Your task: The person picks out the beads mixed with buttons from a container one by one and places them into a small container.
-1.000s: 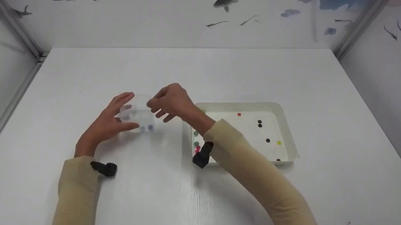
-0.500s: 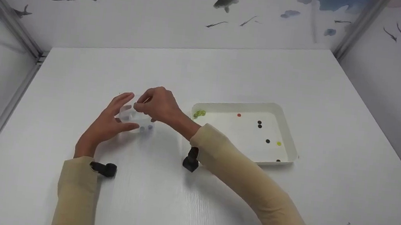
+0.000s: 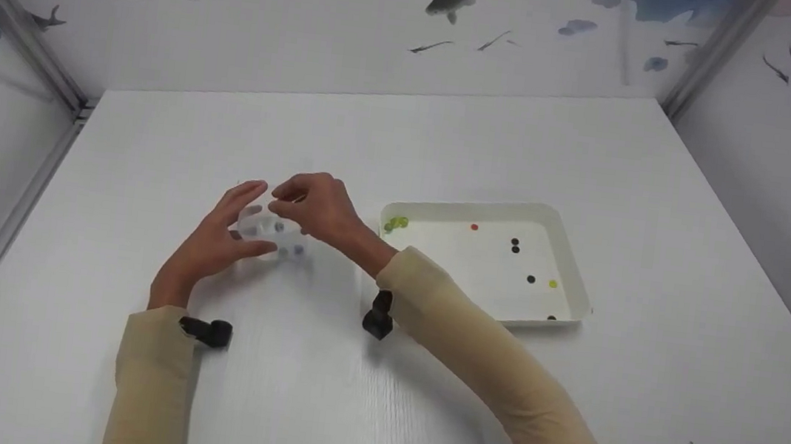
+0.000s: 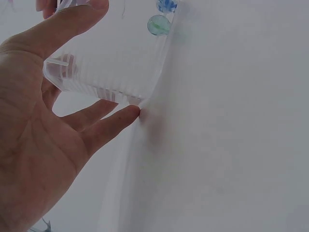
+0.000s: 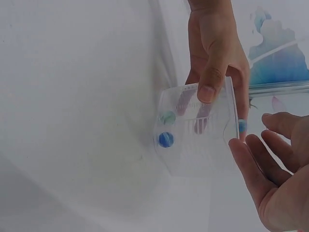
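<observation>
My left hand grips a clear plastic box from the side, thumb on one face and fingers round the other. Inside it a green glass marble and a dark blue marble lie near the bottom. A lighter blue marble shows right at the box's mouth, apart from the fingertips of my right hand. Those fingers are loosely bent and spread, with nothing between thumb and forefinger. In the head view my right hand is just over the box's right side.
A shallow white tray sits to the right on the white table. It contains green balls in its far left corner, a red one, a yellow one and several black ones. Printed panels enclose the table.
My right hand has moved left from beside the box to over it, then its thumb and forefinger have parted, letting go of a marble. My left hand has stayed put on the box.
</observation>
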Demonstrator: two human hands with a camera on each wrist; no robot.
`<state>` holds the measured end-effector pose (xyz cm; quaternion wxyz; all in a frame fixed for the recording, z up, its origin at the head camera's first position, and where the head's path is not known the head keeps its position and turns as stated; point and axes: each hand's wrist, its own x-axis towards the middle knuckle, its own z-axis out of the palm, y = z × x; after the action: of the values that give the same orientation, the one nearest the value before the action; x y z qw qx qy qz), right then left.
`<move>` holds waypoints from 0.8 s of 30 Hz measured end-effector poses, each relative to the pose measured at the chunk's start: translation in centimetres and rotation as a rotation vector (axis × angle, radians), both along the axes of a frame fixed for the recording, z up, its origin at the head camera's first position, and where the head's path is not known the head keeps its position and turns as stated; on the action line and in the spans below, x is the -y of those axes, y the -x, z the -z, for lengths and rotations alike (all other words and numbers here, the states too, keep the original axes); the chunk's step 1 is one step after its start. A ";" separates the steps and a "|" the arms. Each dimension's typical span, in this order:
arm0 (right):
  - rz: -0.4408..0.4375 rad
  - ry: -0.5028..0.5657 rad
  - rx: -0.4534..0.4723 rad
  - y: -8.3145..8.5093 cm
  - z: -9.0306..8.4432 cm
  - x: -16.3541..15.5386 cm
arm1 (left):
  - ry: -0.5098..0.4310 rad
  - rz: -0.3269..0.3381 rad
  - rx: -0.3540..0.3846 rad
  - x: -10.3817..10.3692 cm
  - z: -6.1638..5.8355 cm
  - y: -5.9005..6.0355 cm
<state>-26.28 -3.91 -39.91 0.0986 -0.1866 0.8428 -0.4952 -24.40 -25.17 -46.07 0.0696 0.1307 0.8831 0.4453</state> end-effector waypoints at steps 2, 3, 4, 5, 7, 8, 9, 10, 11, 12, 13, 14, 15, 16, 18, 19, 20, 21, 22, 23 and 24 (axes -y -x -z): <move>0.001 0.023 0.014 0.1 0.1 -0.1 | -0.001 0.002 0.003 0.0 0.0 0.0; 0.003 0.042 0.029 0.1 0.1 -0.2 | -0.002 0.003 0.003 0.0 0.0 0.0; 0.005 0.065 0.046 0.2 0.1 -0.3 | -0.004 0.005 0.004 0.0 0.0 0.0; 0.008 0.093 0.065 0.2 0.1 -0.5 | -0.008 0.007 0.006 0.1 0.0 0.0; 0.014 0.147 0.097 0.2 0.1 -0.7 | -0.015 0.013 0.005 0.1 0.0 0.0; 0.015 0.171 0.112 0.2 0.1 -0.9 | -0.018 0.015 0.005 0.1 0.0 -0.1; 0.017 0.190 0.123 0.2 0.1 -1.0 | -0.021 0.018 0.002 0.1 0.1 -0.1; 0.016 0.203 0.129 0.1 0.1 -1.1 | -0.022 0.018 0.001 0.1 0.1 -0.1; 0.013 0.211 0.130 0.1 0.1 -1.2 | -0.022 0.017 0.001 0.1 0.1 -0.1; 0.010 0.213 0.127 0.0 0.2 -1.4 | -0.015 0.013 -0.001 0.1 0.1 -0.1; 0.005 0.213 0.124 0.0 0.2 -1.5 | -0.010 0.009 -0.002 0.1 0.1 -0.2; 0.001 0.213 0.122 -0.1 0.2 -1.6 | -0.002 0.005 -0.001 0.1 0.2 -0.2; -0.003 0.212 0.117 -0.1 0.2 -1.8 | 0.007 0.002 -0.002 0.0 0.1 -0.2; -0.008 0.210 0.108 -0.2 0.2 -2.0 | 0.013 -0.003 0.001 0.0 0.1 -0.2; -0.013 0.202 0.092 -0.3 0.1 -2.4 | 0.024 -0.007 0.001 -0.1 0.0 -0.3; -0.017 0.197 0.082 -0.3 0.1 -2.6 | 0.025 -0.008 0.000 -0.1 0.0 -0.2; -0.020 0.194 0.072 -0.3 0.0 -2.9 | 0.026 -0.008 0.000 -0.1 0.0 -0.2; -0.023 0.188 0.061 -0.2 -0.1 -3.1 | 0.025 -0.007 -0.001 -0.1 0.0 -0.2; -0.026 0.178 0.049 -0.2 -0.2 -3.4 | 0.022 -0.006 -0.001 -0.1 0.0 -0.1; -0.028 0.170 0.042 -0.2 -0.3 -3.7 | 0.019 -0.005 -0.001 -0.2 0.0 -0.1; -0.029 0.163 0.036 -0.2 -0.4 -4.0 | 0.015 -0.002 -0.002 -0.2 0.0 0.0</move>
<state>-26.09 0.10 -39.49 0.1053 -0.1974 0.7949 -0.5640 -24.37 -25.01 -46.05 0.0692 0.1296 0.8866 0.4386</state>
